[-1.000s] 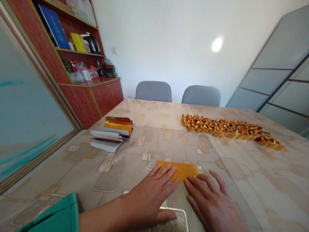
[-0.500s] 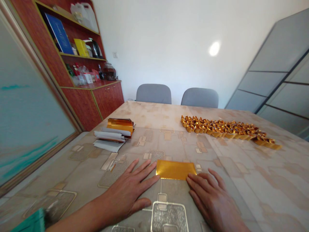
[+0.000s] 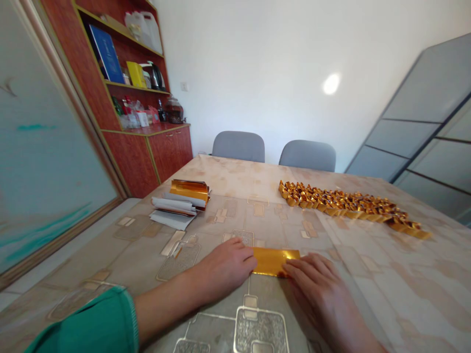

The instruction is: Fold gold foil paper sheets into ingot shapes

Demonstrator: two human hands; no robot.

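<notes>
A folded strip of gold foil paper [image 3: 271, 262] lies near the middle of the table in front of me. My left hand [image 3: 232, 264] is curled over its left end, knuckles up, the fingertips mostly hidden. At the right end, my right hand [image 3: 317, 282] has its fingers together on the edge of the paper, its thumb out of sight beneath. Beyond my left hand rests a stack of loose gold and grey-backed foil sheets [image 3: 180, 203]. Farther off to the right stretches a long cluster of folded gold foil pieces [image 3: 342, 203], set side by side in rows.
A patterned cloth under a clear cover lies over the table [image 3: 235, 171]. Two grey chairs [image 3: 238, 146] stand at its far side. To the left are a red wooden cabinet [image 3: 171, 152] with filled shelves and a glass sliding door [image 3: 44, 162].
My left hand has gone from flat, spread fingers to curling over the left end of the foil paper. My right hand still touches the right end. The view has shifted slightly.
</notes>
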